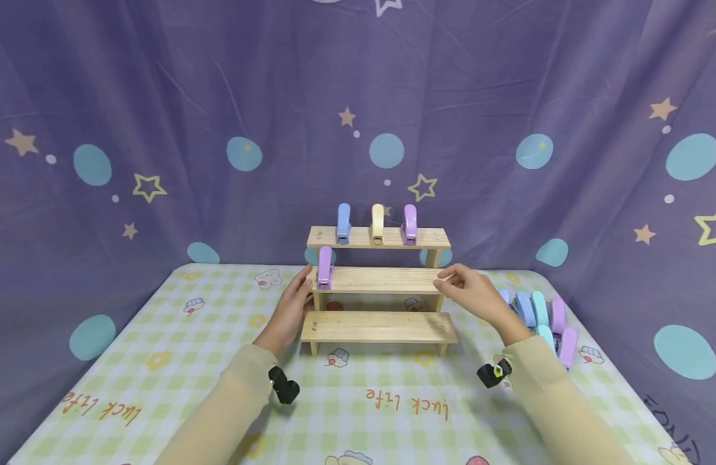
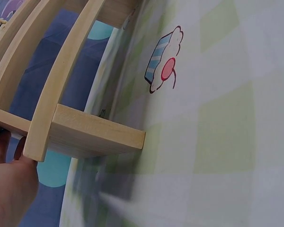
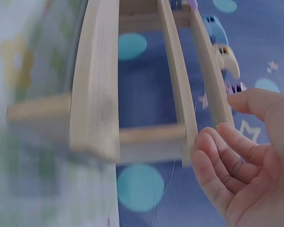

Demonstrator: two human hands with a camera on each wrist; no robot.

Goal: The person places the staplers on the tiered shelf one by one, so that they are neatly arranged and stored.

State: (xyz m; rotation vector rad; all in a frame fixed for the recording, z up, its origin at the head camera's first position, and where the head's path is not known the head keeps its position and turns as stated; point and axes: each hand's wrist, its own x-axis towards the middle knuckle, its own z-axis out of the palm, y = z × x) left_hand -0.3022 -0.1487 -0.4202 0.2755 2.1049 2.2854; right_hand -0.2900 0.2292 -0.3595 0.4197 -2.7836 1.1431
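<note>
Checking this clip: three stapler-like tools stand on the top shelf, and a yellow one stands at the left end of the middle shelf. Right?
Not quite: the head view shows that the tool at the left end of the middle shelf is purple, not yellow. The rest holds.

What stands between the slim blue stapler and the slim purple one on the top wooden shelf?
A slim, pale yellow stapler, with bare wood either side, in the head view.
</note>
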